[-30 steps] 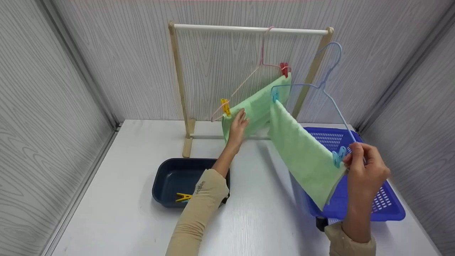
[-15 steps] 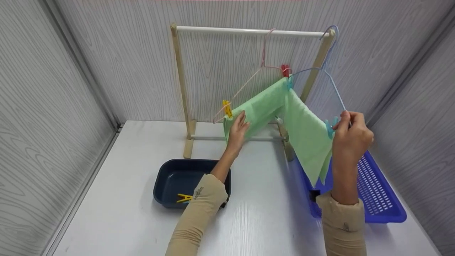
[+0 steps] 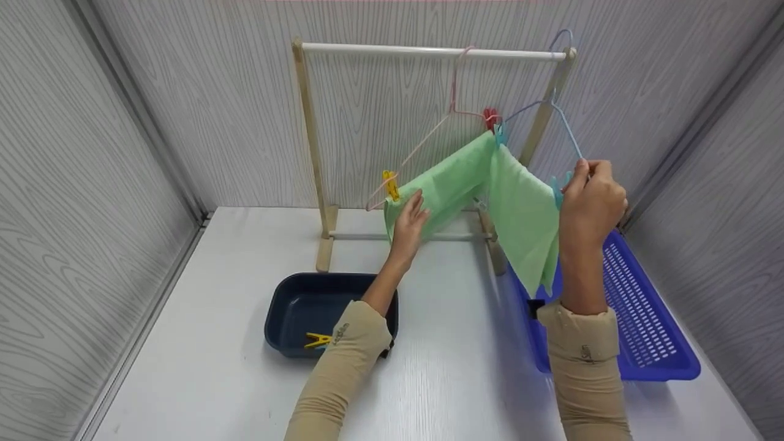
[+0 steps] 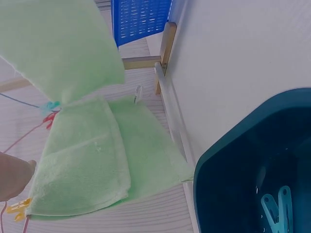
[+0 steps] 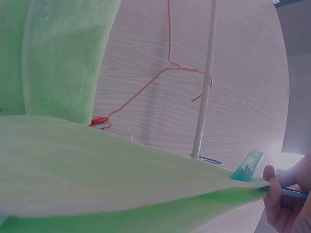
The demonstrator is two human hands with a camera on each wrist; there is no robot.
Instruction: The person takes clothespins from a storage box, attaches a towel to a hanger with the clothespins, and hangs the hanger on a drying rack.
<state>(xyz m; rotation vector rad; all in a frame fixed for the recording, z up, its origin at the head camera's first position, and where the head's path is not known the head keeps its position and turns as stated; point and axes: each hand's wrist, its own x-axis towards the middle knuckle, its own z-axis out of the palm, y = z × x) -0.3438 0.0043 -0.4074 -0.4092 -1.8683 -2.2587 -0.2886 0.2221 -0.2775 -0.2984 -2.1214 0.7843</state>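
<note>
My right hand (image 3: 591, 202) pinches the lower right corner of a blue wire hanger (image 3: 568, 125). Its hook stands at the right end of the white rod (image 3: 380, 48); whether it bears on the rod I cannot tell. Light-blue clothespins (image 5: 248, 166) clip a pale green towel (image 3: 520, 208) to this hanger. A pink hanger (image 3: 454, 86) hangs on the rod, tilted down to the left. Yellow (image 3: 390, 185) and red clothespins (image 3: 490, 119) fix another green towel (image 3: 450, 174) to it. Against that towel, near the yellow clothespin, rests my left hand (image 3: 409, 229), fingers extended.
A blue perforated basket (image 3: 640, 306) stands at the right, partly behind my right forearm. Left of centre is a dark tub (image 3: 288, 285) holding a yellow clothespin (image 3: 317, 340) and a light-blue one (image 4: 278, 211). Wooden posts (image 3: 310, 135) carry the rod.
My right hand has raised the blue hanger and its towel, moving up and left from above the basket, bringing the hook up to the rod's right end. My left hand has stayed put.
</note>
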